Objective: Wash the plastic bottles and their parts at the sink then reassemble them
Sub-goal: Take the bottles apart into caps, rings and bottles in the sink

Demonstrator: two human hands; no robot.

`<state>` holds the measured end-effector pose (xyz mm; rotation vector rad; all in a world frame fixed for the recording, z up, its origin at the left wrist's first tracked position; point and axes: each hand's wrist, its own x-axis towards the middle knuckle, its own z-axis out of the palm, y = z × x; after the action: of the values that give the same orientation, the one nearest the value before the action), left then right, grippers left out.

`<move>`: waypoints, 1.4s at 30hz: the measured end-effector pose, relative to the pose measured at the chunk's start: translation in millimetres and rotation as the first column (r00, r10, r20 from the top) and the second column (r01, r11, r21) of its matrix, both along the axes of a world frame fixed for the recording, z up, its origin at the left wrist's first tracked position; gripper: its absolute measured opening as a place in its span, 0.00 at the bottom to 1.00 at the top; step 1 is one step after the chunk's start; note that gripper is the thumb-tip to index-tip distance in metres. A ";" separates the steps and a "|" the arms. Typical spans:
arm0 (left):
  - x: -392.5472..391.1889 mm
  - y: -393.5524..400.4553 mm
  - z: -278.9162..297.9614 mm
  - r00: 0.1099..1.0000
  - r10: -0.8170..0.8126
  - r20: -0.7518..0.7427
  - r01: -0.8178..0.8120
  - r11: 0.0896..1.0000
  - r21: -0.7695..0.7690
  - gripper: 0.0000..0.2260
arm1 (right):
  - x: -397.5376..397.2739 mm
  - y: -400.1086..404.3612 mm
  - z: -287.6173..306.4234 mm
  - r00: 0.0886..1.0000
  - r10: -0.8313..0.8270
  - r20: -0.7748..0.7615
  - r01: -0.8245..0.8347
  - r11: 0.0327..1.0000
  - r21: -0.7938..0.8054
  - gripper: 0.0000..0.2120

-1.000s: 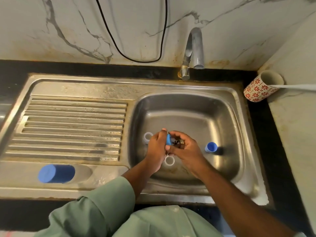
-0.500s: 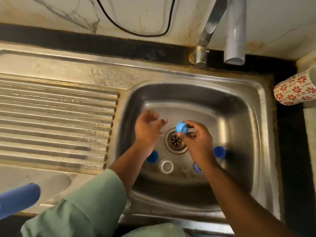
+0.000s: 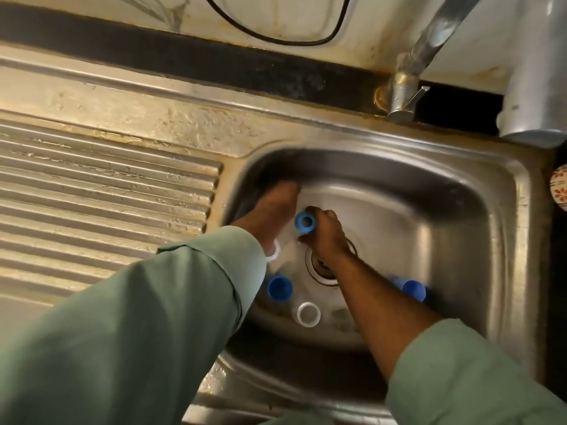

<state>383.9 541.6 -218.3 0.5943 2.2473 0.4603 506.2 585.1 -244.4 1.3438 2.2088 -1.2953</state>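
My right hand (image 3: 326, 237) grips a small blue bottle cap (image 3: 305, 222) above the drain (image 3: 320, 265) of the steel sink basin (image 3: 454, 240). My left hand (image 3: 273, 210) reaches to the basin's far-left wall, fingers stretched out and blurred, holding nothing I can see. On the basin floor lie a blue cap (image 3: 279, 288), a clear bottle with a white neck (image 3: 308, 314) and another blue cap (image 3: 412, 290) to the right of my forearm. A further white-rimmed clear part (image 3: 274, 251) peeks out beside my left sleeve.
The ribbed draining board (image 3: 101, 191) spreads to the left. The tap (image 3: 405, 93) stands at the back right with its wide spout (image 3: 530, 87) over the basin's far-right corner. A red-patterned cup (image 3: 559, 191) sits at the right edge. A black cable (image 3: 276, 38) hangs on the wall.
The camera has moved closer and lower over the sink. My left hand has let go and reached toward the basin's far-left wall. My right hand keeps the blue cap, shifted left.
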 end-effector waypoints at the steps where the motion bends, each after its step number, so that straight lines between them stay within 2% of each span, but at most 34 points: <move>1: 0.9 0.1 1.1 0.999 -0.012 -0.040 0.011 1.000 -0.025 0.15 | 1.6 -0.4 1.4 1.000 -0.022 -0.014 0.022 1.000 -0.016 0.37; 4: 5.1 -1.5 22.8 0.998 0.009 -0.054 -0.008 1.000 0.021 0.11 | 9.9 -4.3 16.4 0.997 -0.068 -0.027 0.067 0.998 -0.015 0.40; 5: 5.7 -4.8 31.7 0.998 0.005 -0.069 -0.001 0.999 0.054 0.14 | 14.5 -6.3 23.2 0.995 -0.095 -0.034 0.094 0.995 -0.019 0.39; 7: 11.2 -16.8 48.3 0.980 -0.028 -0.198 0.052 0.992 0.118 0.24 | 25.6 -10.7 35.7 0.985 -0.162 -0.053 0.160 0.986 -0.043 0.34; 9: 16.3 -32.3 61.7 0.975 -0.010 -0.222 0.049 0.985 0.167 0.28 | 38.4 -16.2 53.9 0.974 -0.218 -0.069 0.214 0.975 -0.057 0.28; 12: 31.0 -63.1 78.6 0.972 0.088 -0.219 -0.013 0.946 0.325 0.26 | 55.2 -29.1 84.3 0.940 -0.293 -0.173 0.280 0.955 -0.096 0.17; 15: 49.5 -107.6 98.0 0.957 0.223 -0.185 -0.112 0.872 0.477 0.22 | 67.8 -53.7 112.7 0.893 -0.353 -0.281 0.324 0.935 -0.146 0.13; 19: 70.6 -167.4 113.0 0.927 0.333 -0.171 -0.187 0.808 0.559 0.19 | 70.5 -90.3 136.0 0.894 -0.263 -0.364 0.220 0.963 -0.155 0.10; 23: 87.4 -217.8 124.1 0.915 0.287 -0.284 -0.064 0.798 0.600 0.12 | 63.9 -121.2 165.6 0.896 -0.136 -0.423 0.108 0.990 -0.089 0.11; 27: 92.2 -290.6 128.2 0.914 0.161 -0.373 0.099 0.802 0.589 0.05 | 43.0 -170.4 204.7 0.816 -0.083 -0.572 0.013 0.992 -0.125 0.12; 29: 83.9 -335.0 127.8 0.897 0.091 -0.433 0.198 0.793 0.576 0.03 | 26.1 -203.0 220.3 0.795 -0.004 -0.606 -0.064 0.994 -0.090 0.15; 32: 58.1 -394.0 131.2 0.845 0.123 -0.520 0.267 0.746 0.610 0.06 | 1.4 -250.1 227.3 0.791 0.020 -0.612 -0.088 0.993 -0.080 0.20; 35: 21.9 -424.5 134.1 0.863 0.270 -0.426 0.124 0.706 0.698 0.07 | -22.0 -288.8 221.8 0.804 0.068 -0.591 -0.121 0.991 -0.051 0.31; 37: 4.0 -425.5 133.4 0.899 0.307 -0.311 0.003 0.706 0.708 0.15 | -33.4 -305.6 218.2 0.808 0.064 -0.585 -0.095 0.995 -0.022 0.36; 40: -14.0 -414.6 132.3 0.955 0.229 -0.190 -0.040 0.730 0.682 0.32 | -46.8 -323.2 216.9 0.816 -0.010 -0.578 0.011 1.000 -0.002 0.33; 42: -19.8 -401.5 133.2 0.978 0.137 -0.160 0.000 0.758 0.652 0.33 | -52.5 -328.4 216.1 0.807 -0.049 -0.588 0.050 0.999 -0.015 0.28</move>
<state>364.2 140.1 -85.1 0.9413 2.2727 1.3092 453.7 256.7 -28.3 1.0984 2.5602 -1.9458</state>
